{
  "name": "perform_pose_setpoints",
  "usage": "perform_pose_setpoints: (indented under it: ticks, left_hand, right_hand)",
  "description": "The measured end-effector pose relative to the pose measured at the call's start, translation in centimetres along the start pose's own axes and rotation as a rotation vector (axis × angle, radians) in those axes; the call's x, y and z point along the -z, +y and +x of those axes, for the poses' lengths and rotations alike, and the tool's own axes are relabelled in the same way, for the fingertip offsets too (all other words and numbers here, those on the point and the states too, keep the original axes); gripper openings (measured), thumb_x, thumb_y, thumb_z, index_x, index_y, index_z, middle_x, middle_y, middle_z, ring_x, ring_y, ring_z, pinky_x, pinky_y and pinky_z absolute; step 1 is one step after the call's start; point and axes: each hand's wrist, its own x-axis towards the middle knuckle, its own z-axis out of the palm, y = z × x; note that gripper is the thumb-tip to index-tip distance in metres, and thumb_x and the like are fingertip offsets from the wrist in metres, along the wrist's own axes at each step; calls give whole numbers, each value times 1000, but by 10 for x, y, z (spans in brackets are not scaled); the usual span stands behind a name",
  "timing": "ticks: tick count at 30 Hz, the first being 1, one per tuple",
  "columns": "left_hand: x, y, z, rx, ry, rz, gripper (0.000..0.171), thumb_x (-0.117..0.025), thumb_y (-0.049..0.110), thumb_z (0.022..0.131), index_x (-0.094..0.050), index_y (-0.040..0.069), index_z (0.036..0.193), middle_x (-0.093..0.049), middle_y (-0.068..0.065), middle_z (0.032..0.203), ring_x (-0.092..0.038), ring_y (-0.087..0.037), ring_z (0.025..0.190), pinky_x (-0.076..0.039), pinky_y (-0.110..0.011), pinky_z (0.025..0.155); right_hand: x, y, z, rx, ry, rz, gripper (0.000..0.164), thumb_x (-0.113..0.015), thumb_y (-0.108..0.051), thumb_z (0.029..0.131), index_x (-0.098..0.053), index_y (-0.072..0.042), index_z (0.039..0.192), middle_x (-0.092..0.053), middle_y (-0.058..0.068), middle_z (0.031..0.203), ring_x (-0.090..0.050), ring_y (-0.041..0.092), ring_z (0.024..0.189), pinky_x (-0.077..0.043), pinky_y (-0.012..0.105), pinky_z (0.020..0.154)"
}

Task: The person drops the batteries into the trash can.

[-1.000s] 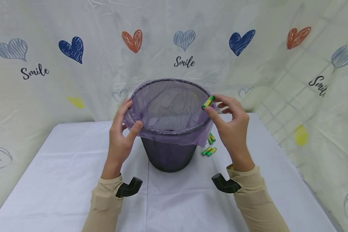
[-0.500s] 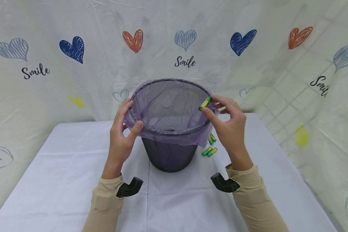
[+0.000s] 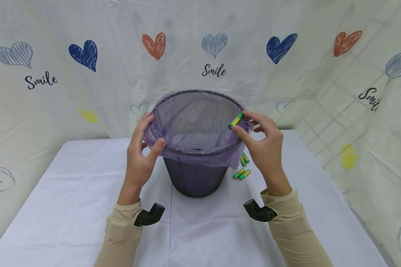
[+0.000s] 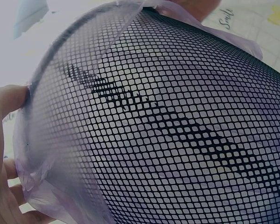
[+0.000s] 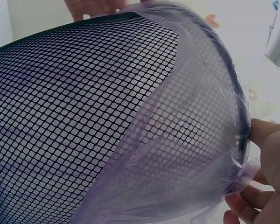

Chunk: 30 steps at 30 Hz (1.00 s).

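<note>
A black mesh wastebasket stands upright on the table, lined with a thin purple plastic bag folded over its rim. My left hand grips the rim at the left side, thumb in front and fingers behind, over the bag. Between thumb and fingertips of my right hand, a green and yellow battery is pinched, tilted, at the inner right edge of the opening. In the right wrist view, the right thumb and fingers show beside the bagged rim, while the battery is hidden.
Several more green and yellow batteries lie on the white-covered table, right of the wastebasket and partly behind the bag. A pale curtain with printed hearts hangs behind the table. Each sleeve carries a black camera mount.
My right hand has shifted slightly left, carrying the battery inward over the opening, and has then stayed almost still. The left hand keeps its grip on the rim.
</note>
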Motion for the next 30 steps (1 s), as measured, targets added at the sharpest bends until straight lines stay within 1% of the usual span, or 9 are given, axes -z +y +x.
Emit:
perform_pose_setpoints:
  ticks: [3,5,11,13,16,20,25,28,30]
  left_hand:
    - [0,0,0,1,0,2,54,-56,13,86,-39,5,137,-30,-12,148,-29,-21,136,-38,-48,86]
    - [0,0,0,3,0,4,54,-56,13,86,-39,5,137,-30,-12,148,-29,-21,136,-38,-47,86]
    - [0,2,1,4,0,12,53,-55,12,87,-39,3,137,-30,-13,148,-30,-22,136,-39,-46,86]
    - [0,2,1,4,0,12,53,-55,12,87,-39,3,136,-30,-13,148,-30,-22,136,-39,-46,87]
    - [0,-1,1,4,-2,9,53,-55,14,87,-38,4,137,-30,-12,148,-30,-21,136,-38,-47,87]
    - [0,-13,2,-1,-2,11,54,-56,18,87,-39,12,138,-30,-3,149,-31,-14,135,-39,-46,87]
    - [-1,-31,3,-14,3,19,56,-59,24,86,-39,25,138,-30,9,148,-30,-8,135,-39,-44,85]
    - [-1,-34,3,-13,6,22,56,-59,24,86,-39,26,138,-30,10,148,-30,-8,135,-39,-45,84]
    - [0,-31,3,-10,5,23,56,-59,22,86,-39,24,138,-30,8,148,-30,-8,135,-39,-45,84]
  right_hand:
    - [1,-11,-1,-12,-8,0,36,-72,-5,75,-65,-2,110,-65,15,106,-50,9,90,-37,23,77]
    - [1,-8,0,-18,-12,1,36,-72,-5,75,-65,-2,110,-65,13,106,-50,8,90,-37,24,78]
    - [-2,15,1,-19,-18,14,34,-73,-8,75,-66,-7,109,-66,8,106,-50,7,91,-37,23,78]
    - [-1,15,1,-16,-18,19,34,-73,-7,75,-67,-7,108,-66,8,106,-50,8,90,-37,22,78]
    - [0,6,0,-10,-20,28,32,-72,-6,76,-66,-4,108,-66,11,105,-50,9,89,-38,24,78]
    - [1,-4,-1,-1,-12,45,30,-70,-6,78,-65,-1,107,-65,15,104,-51,9,88,-38,23,77]
    - [1,-6,-1,8,8,64,28,-70,-7,78,-67,-2,105,-66,15,103,-52,9,88,-38,21,77]
    - [2,-8,-1,8,10,65,28,-70,-6,78,-67,0,105,-65,16,103,-53,11,88,-39,23,77]
    - [2,-7,-2,6,16,66,27,-70,-6,78,-67,0,105,-65,16,102,-53,11,87,-39,23,77]
